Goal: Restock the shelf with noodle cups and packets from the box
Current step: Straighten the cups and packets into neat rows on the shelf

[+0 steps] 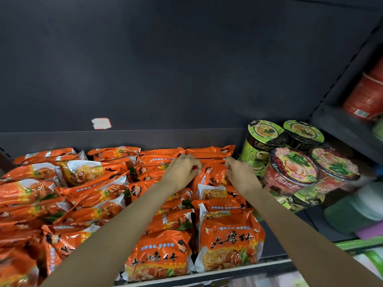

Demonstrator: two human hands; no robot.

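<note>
Orange noodle packets (159, 257) fill the dark shelf (269, 261) in rows, front to back. Both my arms reach to the back of the right-hand rows. My left hand (182, 169) and my right hand (240, 172) each pinch a side of one upright orange packet (213, 175) standing near the shelf's back wall. Green noodle cups (263, 139) and red noodle cups (292, 168) are stacked to the right of the packets. The box is out of view.
The shelf's back panel (165, 69) is bare and dark, with a torn white sticker (101, 123). A neighbouring shelf at the right holds red tubs (366, 96). Green and purple items (356, 212) lie at the lower right.
</note>
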